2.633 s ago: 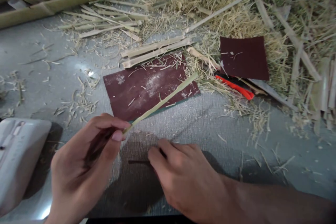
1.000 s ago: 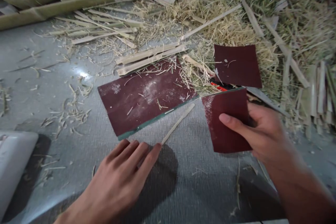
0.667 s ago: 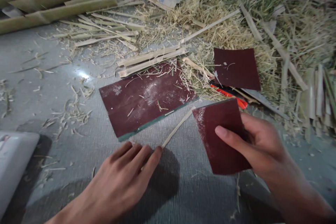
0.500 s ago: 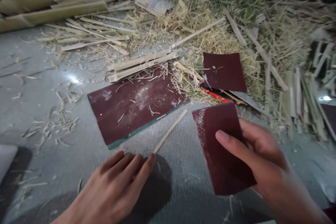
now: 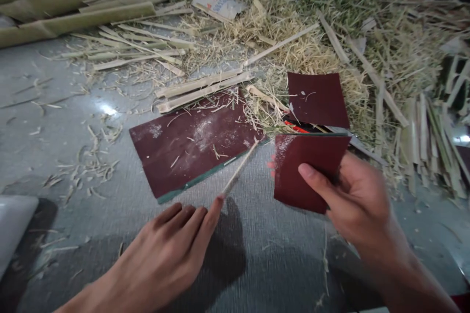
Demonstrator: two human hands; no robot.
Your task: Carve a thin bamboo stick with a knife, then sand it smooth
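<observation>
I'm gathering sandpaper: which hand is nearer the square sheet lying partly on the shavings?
Right. The right hand, gripping another sandpaper sheet, is just below the square sheet in view; the left hand, touching a bamboo strip, is farther off, lower left.

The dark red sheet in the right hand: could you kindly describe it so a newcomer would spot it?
On the grey table, find the large dark red sheet. To its right, the right hand holds the smaller sheet; unlike the square sheet behind it, it is gripped and dusted white near its upper left corner.
</observation>
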